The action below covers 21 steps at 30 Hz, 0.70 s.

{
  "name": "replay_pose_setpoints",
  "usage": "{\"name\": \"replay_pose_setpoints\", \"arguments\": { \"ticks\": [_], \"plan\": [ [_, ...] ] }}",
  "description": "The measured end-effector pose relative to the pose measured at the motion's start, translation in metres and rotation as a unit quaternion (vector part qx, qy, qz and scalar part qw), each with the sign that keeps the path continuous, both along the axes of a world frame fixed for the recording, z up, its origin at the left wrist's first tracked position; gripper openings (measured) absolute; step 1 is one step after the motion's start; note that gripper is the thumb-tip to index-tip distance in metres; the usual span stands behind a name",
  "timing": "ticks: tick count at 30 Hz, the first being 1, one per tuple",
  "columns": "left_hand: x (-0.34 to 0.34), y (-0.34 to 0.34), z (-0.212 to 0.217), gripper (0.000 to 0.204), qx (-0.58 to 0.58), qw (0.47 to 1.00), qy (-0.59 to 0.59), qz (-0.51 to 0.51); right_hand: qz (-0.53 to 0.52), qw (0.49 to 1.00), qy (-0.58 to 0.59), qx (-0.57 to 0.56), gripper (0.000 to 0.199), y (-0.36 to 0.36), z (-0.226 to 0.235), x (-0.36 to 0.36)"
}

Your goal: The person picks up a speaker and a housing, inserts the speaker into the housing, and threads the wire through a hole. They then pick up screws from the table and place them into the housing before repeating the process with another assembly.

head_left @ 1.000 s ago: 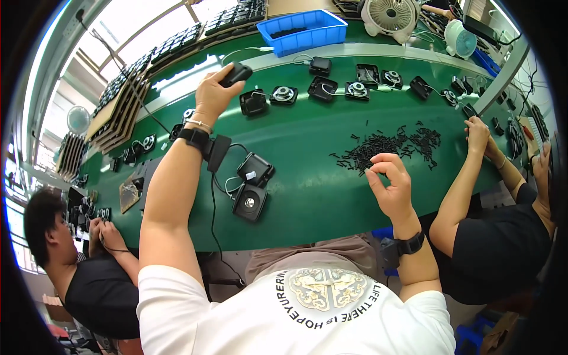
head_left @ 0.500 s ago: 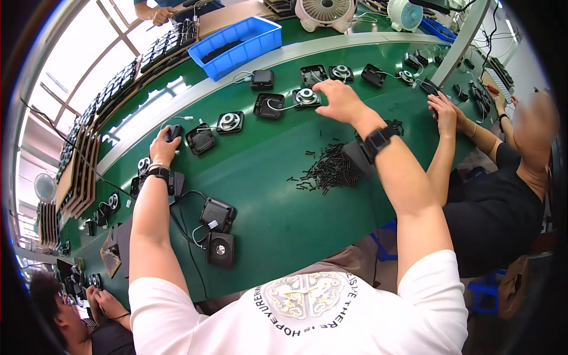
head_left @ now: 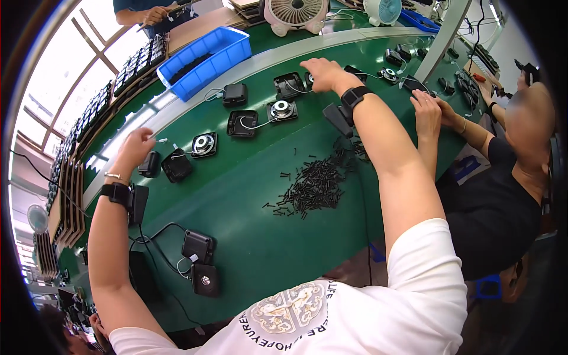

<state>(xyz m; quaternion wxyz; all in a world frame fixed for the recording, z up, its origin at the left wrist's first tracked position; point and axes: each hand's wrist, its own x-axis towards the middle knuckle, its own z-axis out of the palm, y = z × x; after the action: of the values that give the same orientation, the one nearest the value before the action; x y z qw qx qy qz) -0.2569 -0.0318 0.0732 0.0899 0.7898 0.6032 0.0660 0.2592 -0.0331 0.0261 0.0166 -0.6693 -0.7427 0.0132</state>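
My left hand [head_left: 137, 147], fingers curled closed, is just beyond a black speaker box [head_left: 149, 164]; a white cable plug [head_left: 160, 140] shows beside its fingertips. Whatever the fingers hold is hidden. Further off, my right hand [head_left: 324, 74] hovers with fingers stretched out, partly covering a round speaker driver [head_left: 309, 81]. Left of that lies an open black housing [head_left: 289, 86], joined by a thin cable. Nearer to me, another driver [head_left: 281, 109] is wired to its housing [head_left: 242, 123]. A third driver [head_left: 204, 144] lies beside an open housing [head_left: 176, 165].
Loose black screws [head_left: 313, 186] form a pile mid-table. Two finished-looking black speakers [head_left: 199, 246] lie by my left forearm. A blue bin [head_left: 204, 62] stands on the far ledge, near a fan [head_left: 294, 15]. A co-worker's hands [head_left: 427, 112] rest at the right.
My left hand has come off the black speaker box, which now shows beside it. My right hand has moved from the nearer driver to one further away. The whole view has shifted.
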Motion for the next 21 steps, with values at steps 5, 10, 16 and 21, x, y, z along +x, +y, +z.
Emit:
{"name": "replay_pose_setpoints", "arguments": {
  "ticks": [5,10,16,21],
  "plan": [
    [0.196,0.03,0.011,0.041,-0.064,0.975,-0.101,-0.189,-0.029,0.998,-0.03,-0.04,0.081,0.031,-0.026,0.048],
    [0.321,0.089,-0.055,0.054,-0.063,0.985,-0.082,-0.138,-0.032,0.996,-0.039,-0.068,0.066,0.045,-0.028,0.033],
    [0.394,0.109,-0.09,0.059,-0.08,0.989,-0.112,-0.052,-0.063,0.996,0.062,-0.019,0.074,0.034,-0.029,0.067],
    [0.365,0.075,-0.043,0.055,-0.106,0.875,-0.472,0.03,-0.084,0.988,0.132,-0.007,0.074,0.001,0.009,0.036]
  ]
}}
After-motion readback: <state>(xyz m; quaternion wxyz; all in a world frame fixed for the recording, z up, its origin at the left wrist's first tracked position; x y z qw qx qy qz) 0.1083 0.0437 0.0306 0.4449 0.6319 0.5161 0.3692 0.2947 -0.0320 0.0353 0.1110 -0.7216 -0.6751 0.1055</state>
